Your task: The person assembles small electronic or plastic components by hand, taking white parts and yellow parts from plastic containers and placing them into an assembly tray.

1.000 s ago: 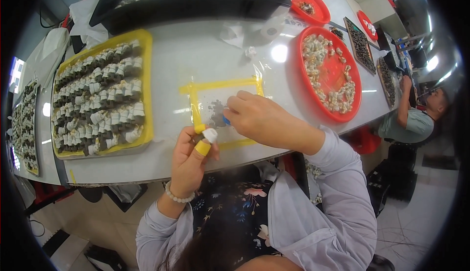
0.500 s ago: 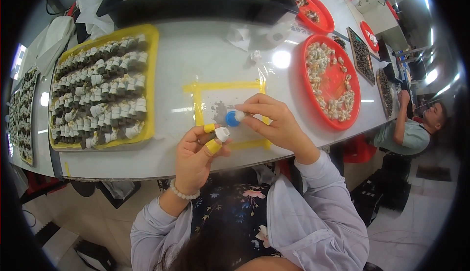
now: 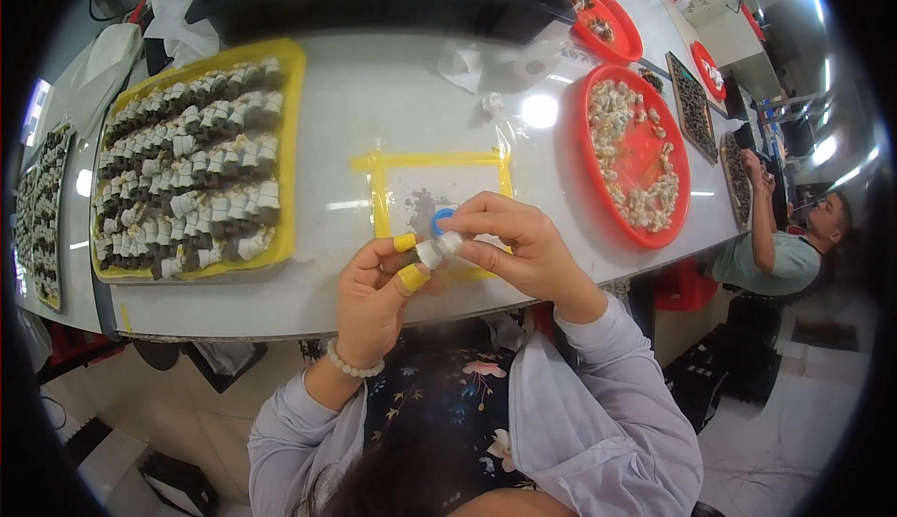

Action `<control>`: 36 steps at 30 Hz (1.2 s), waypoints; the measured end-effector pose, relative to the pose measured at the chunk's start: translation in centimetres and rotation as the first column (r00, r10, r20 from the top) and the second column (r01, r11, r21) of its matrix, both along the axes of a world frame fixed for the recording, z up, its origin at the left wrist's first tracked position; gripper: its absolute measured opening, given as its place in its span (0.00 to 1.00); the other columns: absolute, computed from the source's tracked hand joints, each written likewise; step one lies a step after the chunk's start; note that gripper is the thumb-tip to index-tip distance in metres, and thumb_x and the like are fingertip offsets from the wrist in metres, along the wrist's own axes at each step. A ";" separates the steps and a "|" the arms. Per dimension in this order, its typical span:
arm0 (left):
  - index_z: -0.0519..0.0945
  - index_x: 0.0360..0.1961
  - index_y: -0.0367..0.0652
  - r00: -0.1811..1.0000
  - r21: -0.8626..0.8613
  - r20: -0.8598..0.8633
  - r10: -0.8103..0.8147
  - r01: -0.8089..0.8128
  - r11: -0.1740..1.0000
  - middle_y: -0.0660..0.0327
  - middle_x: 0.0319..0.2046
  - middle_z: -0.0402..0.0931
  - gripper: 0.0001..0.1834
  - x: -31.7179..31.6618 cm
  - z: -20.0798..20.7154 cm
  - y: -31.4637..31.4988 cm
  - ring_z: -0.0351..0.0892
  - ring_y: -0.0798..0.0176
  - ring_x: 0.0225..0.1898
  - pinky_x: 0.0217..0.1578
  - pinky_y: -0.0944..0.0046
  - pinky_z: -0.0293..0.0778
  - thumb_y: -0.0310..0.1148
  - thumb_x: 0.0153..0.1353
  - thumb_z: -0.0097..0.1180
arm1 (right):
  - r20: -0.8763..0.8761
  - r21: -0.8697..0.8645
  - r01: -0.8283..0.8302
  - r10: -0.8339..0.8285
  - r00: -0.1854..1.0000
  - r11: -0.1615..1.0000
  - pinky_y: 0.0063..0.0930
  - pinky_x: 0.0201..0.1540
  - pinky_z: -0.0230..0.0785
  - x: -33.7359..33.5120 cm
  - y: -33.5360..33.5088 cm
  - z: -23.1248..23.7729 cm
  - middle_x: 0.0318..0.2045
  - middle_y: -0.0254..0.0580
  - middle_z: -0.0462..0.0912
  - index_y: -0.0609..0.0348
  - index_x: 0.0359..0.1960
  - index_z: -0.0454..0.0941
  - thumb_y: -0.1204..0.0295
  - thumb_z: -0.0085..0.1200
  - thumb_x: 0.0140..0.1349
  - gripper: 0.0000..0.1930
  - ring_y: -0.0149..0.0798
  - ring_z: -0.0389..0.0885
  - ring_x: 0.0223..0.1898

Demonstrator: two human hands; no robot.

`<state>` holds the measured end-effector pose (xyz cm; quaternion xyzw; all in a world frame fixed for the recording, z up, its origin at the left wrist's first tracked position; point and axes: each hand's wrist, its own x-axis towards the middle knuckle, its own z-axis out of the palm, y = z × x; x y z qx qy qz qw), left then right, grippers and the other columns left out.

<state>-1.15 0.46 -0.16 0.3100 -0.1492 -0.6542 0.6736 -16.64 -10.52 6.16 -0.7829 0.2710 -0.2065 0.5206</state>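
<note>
Between the yellow-covered thumb and finger of my left hand (image 3: 372, 285) is a small part with a dark body and a white top (image 3: 429, 254). My right hand (image 3: 525, 248) pinches a small white wad (image 3: 450, 242) whose material I cannot make out. The wad meets the white top of the part. Just beyond my right fingertips a round blue cap-like dish (image 3: 439, 219) shows, partly hidden by them. It is by a dark-smudged patch inside a yellow tape frame (image 3: 377, 190) on the table.
At the left, a yellow tray (image 3: 297, 125) holds rows of similar white-topped parts. On the right, a red oval tray (image 3: 645, 169) bears many white wads. A black bin (image 3: 374, 14) stands at the back. A co-worker (image 3: 761, 251) sits at the far right.
My right hand has come from over the blue dish toward my left hand, bringing the white wad against the part. At the far right, the co-worker's hands have shifted.
</note>
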 end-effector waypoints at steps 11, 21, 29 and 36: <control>0.71 0.45 0.35 0.994 0.019 0.111 0.017 -0.020 1.000 0.52 0.37 0.77 0.13 -0.6 0.1 0.4 0.78 0.60 0.32 0.34 0.62 0.75 0.24 0.58 0.53 | -0.021 -0.078 -0.017 0.015 1.000 0.997 0.22 0.36 0.67 -0.1 0.3 0.0 0.34 0.42 0.77 0.62 0.42 0.78 0.80 0.58 0.50 0.15 0.35 0.76 0.34; 0.71 0.42 0.32 0.955 0.018 0.297 0.019 -0.026 1.000 0.52 0.36 0.77 0.10 -1.0 0.3 0.4 0.78 0.62 0.29 0.32 0.66 0.75 0.21 0.58 0.51 | -0.087 -0.186 -0.093 0.078 0.993 0.978 0.23 0.32 0.68 -0.3 -0.2 -0.1 0.31 0.43 0.78 0.62 0.41 0.78 0.82 0.57 0.49 0.15 0.38 0.77 0.30; 0.70 0.44 0.33 0.971 0.032 0.226 -0.074 0.069 0.997 0.57 0.36 0.76 0.13 -1.0 0.5 -0.2 0.77 0.66 0.33 0.34 0.69 0.76 0.21 0.57 0.52 | -0.052 -0.136 -0.004 -0.003 0.999 0.991 0.25 0.34 0.67 -1.4 0.3 -1.2 0.31 0.44 0.78 0.63 0.41 0.78 0.79 0.55 0.51 0.13 0.38 0.77 0.32; 0.73 0.41 0.34 0.962 0.038 0.265 -0.069 0.061 0.997 0.60 0.31 0.76 0.10 -1.2 1.0 0.5 0.77 0.70 0.28 0.32 0.72 0.76 0.23 0.57 0.54 | -0.044 -0.012 -0.034 0.034 0.998 0.999 0.23 0.35 0.67 -1.7 0.9 -1.3 0.33 0.46 0.79 0.66 0.39 0.78 0.79 0.55 0.52 0.11 0.37 0.77 0.34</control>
